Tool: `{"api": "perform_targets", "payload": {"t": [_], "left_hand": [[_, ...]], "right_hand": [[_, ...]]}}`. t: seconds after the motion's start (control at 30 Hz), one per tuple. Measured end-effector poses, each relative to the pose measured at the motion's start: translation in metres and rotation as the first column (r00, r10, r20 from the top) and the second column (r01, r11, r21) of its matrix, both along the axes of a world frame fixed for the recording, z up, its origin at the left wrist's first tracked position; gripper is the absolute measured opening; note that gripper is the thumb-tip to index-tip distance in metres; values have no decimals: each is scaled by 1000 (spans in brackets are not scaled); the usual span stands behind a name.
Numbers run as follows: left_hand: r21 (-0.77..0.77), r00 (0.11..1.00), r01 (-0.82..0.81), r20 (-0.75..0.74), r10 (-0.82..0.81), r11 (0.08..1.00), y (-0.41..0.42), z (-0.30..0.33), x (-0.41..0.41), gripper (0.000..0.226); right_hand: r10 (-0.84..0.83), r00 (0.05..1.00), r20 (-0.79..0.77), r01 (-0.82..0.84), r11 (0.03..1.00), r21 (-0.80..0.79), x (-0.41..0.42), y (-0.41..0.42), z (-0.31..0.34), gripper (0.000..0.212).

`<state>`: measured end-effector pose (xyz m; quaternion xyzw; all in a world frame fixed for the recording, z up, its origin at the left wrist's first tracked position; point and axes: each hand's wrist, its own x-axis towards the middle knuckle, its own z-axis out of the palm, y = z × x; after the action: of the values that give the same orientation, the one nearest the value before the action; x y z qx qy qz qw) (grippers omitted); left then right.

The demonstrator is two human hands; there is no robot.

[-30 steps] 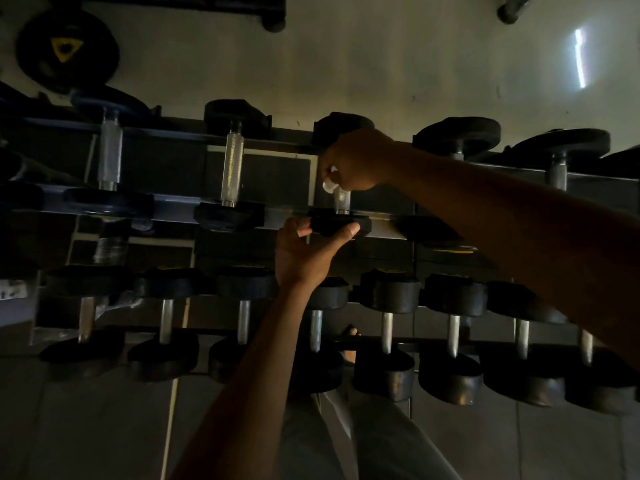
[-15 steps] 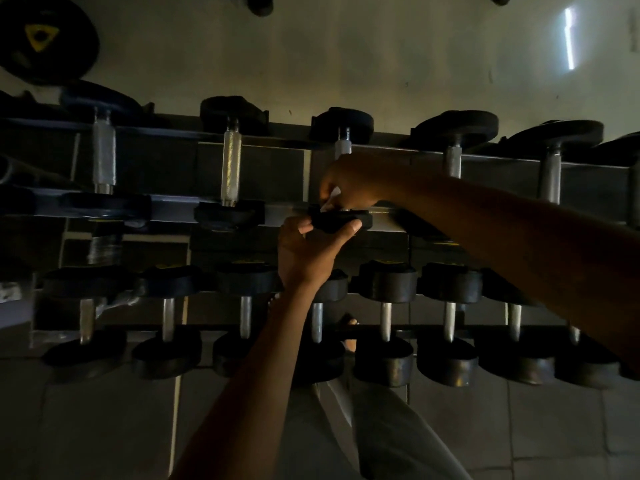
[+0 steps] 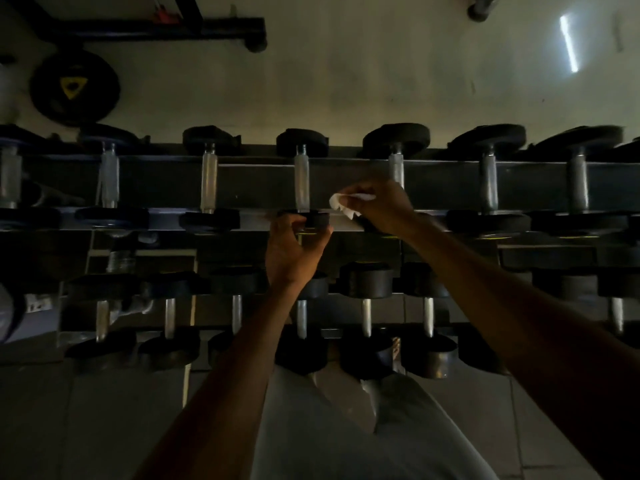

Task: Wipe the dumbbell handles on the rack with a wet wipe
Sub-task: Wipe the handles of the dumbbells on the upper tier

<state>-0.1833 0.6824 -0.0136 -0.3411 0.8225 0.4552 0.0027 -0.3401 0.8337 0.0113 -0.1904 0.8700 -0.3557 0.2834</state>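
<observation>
A dark two-tier rack carries rows of black-headed dumbbells with silver handles. My left hand grips the near head of a middle dumbbell on the upper tier, whose handle stands bare. My right hand pinches a crumpled white wet wipe just right of that handle, apart from it. It is in front of the neighbouring dumbbell handle, hiding its lower half.
More dumbbells fill the upper tier to both sides and the lower tier below my arms. A black weight plate with a yellow mark leans at the wall, upper left. A dark machine base lies behind. My legs stand on the tiled floor.
My right hand has come off the middle handle and shifted right with the wipe, leaving that handle bare. My left hand has kept its grip on the dumbbell's near head.
</observation>
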Motion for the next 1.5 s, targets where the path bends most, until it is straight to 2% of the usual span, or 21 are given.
{"api": "perform_targets", "payload": {"t": [0.1, 0.17, 0.4, 0.6, 0.77, 0.87, 1.0, 1.07, 1.2, 1.3, 1.4, 1.5], "left_hand": [[46, 1000, 7, 8, -7, 999, 38, 15, -11, 45], [89, 1000, 18, 19, -19, 996, 64, 25, -21, 46], [160, 996, 2, 83, -16, 987, 136, 45, -53, 72], [164, 987, -66, 154, 40, 984, 143, 47, -69, 39], [262, 982, -58, 191, 7, 963, 127, 34, -72, 39], [284, 987, -54, 159, 8, 957, 123, 27, -70, 46], [264, 988, -56, 155, 14, 963, 121, 20, -69, 78], [289, 986, -56, 165, 8, 956, 119, 17, -69, 76], [338, 985, -82, 171, 24, 938, 115, 19, -72, 67], [406, 985, -91, 172, 22, 909, 116, 22, -73, 42], [441, 990, -78, 139, 19, 894, 116, 25, -72, 42], [452, 991, -80, 129, 23, 888, 115, 26, -72, 45]], "right_hand": [[-42, 999, 26, 43, 999, -23, 5, 44, 14, 16], [-48, 999, -18, 47, 998, -43, 2, 72, 24, 16], [-45, 984, -172, 29, 995, -94, -32, 135, 39, 17], [-15, 991, -131, 8, 998, -59, -52, 139, 25, 19], [57, 982, -178, -62, 998, -22, -60, 124, 13, 20], [122, 971, -206, -122, 992, 14, -62, 114, 9, 21], [287, 943, -167, -259, 950, 172, -62, 114, -1, 22], [331, 928, -174, -294, 933, 207, -65, 114, -2, 24], [429, 879, -209, -366, 887, 282, -72, 107, -3, 31], [505, 825, -252, -418, 847, 328, -78, 99, -3, 28], [637, 700, -321, -491, 757, 431, -86, 83, -3, 27], [773, 545, -325, -531, 619, 579, -89, 64, -4, 28]]}}
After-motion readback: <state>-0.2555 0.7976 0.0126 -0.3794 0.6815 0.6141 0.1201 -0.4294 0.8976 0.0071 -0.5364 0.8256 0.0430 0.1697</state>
